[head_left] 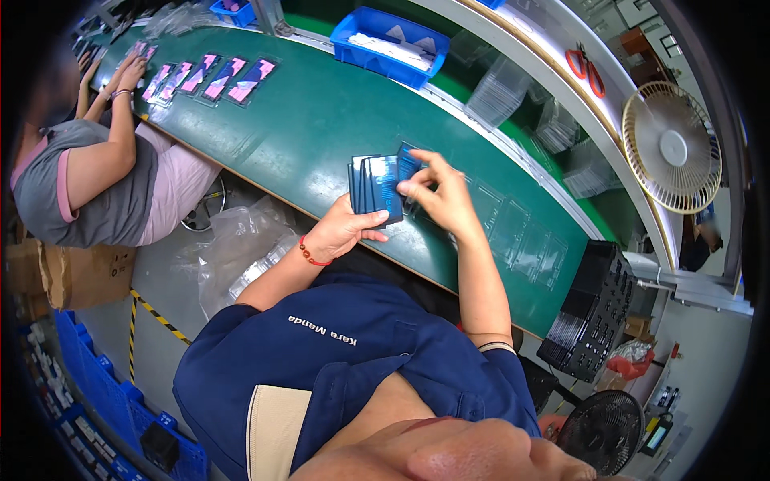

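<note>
A fanned stack of thin, dark, glossy rectangular panels [374, 188] is gripped in my left hand [341, 230], thumb across the front one. The panels overlap, and the front one shines blue. My right hand [441, 192] is at the stack's right side, thumb and forefinger closed on a single dark blue panel [407, 163]. Whether that panel still touches the others I cannot tell. Both hands are above the green table [297, 120]. Under and beyond my right forearm, several clear plastic trays [505, 228] lie in rows on the tabletop.
A co-worker [80, 160] sits at the left, hands by pink-and-blue panels [212, 78] in clear sleeves. A blue bin [389, 48] stands along the back edge. Black stacked trays [589, 309] occupy the right end. A fan [672, 148] and red-handled scissors [585, 70] are by the shelf.
</note>
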Demonstrator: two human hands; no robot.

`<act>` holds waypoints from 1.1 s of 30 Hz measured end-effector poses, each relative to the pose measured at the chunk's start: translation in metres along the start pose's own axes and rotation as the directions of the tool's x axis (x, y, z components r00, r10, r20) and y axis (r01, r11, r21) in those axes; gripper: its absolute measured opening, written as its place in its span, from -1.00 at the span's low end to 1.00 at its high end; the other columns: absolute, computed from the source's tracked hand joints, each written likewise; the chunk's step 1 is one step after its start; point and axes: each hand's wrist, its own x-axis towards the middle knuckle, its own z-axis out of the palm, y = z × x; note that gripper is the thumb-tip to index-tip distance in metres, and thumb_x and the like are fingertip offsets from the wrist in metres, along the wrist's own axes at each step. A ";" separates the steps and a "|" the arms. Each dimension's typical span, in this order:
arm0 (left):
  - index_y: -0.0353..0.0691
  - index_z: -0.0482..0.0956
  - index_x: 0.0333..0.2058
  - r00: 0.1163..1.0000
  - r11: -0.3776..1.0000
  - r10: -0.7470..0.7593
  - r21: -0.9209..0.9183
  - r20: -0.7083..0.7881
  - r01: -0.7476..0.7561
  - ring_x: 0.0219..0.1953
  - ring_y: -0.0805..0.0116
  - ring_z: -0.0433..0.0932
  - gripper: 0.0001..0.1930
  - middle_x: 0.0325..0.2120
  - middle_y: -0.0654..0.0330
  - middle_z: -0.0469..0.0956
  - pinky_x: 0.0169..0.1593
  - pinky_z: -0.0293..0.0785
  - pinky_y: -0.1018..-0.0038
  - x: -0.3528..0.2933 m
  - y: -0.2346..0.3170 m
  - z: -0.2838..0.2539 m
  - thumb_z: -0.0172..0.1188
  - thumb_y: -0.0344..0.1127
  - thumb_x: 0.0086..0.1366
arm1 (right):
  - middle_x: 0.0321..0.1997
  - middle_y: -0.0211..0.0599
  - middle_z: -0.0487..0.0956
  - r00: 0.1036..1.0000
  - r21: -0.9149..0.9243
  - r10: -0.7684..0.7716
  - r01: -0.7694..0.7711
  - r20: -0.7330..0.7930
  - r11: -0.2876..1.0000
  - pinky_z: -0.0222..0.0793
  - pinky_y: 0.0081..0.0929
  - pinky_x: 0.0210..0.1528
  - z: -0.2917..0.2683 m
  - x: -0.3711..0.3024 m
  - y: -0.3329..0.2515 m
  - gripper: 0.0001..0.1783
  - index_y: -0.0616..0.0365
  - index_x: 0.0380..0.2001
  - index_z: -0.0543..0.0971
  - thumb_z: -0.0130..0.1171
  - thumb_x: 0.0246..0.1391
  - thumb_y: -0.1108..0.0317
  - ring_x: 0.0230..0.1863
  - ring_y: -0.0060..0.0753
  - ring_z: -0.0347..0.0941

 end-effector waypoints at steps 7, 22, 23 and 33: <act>-0.23 0.37 0.06 0.992 0.992 -0.127 0.011 0.017 0.127 -0.03 0.23 0.53 -0.61 -0.08 0.07 0.52 -0.11 0.57 0.31 0.009 -0.002 0.018 0.15 -0.35 0.26 | -0.57 -0.56 0.40 0.964 0.299 0.189 -0.127 -0.188 0.946 0.25 -0.63 -0.30 -0.038 -0.027 0.027 -0.35 0.15 0.16 0.34 0.23 -0.07 0.55 -0.49 -0.68 0.31; -0.23 0.42 0.00 0.998 0.988 -0.053 0.147 0.017 0.050 -0.14 0.32 0.58 -0.60 -0.17 0.16 0.55 -0.34 0.65 0.48 0.025 -0.026 0.046 0.23 -0.47 0.17 | -0.56 -0.49 0.40 0.983 0.228 0.134 -0.102 -0.127 0.968 0.19 -0.73 -0.43 -0.021 -0.058 0.026 -0.37 0.13 0.14 0.34 0.26 -0.05 0.51 -0.51 -0.73 0.28; -0.23 0.43 -0.01 0.993 0.989 -0.103 0.113 0.055 0.097 -0.15 0.32 0.58 -0.62 -0.17 0.15 0.56 -0.34 0.65 0.49 0.026 -0.024 0.051 0.23 -0.46 0.18 | -0.58 -0.54 0.38 0.975 0.251 0.138 -0.092 -0.174 0.964 0.19 -0.73 -0.43 -0.026 -0.061 0.030 -0.37 0.13 0.14 0.33 0.25 -0.05 0.52 -0.52 -0.74 0.26; -0.29 0.33 0.09 0.976 0.990 -0.104 -0.078 0.191 0.120 0.01 0.22 0.50 -0.63 0.03 0.07 0.44 -0.05 0.56 0.33 0.032 -0.027 0.058 0.04 -0.45 0.31 | -0.35 -0.37 0.54 0.891 -0.621 0.037 -0.344 -0.452 0.704 0.08 -0.23 0.02 -0.068 -0.082 0.046 -0.36 0.10 -0.08 0.51 0.43 -0.27 0.07 -0.17 -0.24 0.40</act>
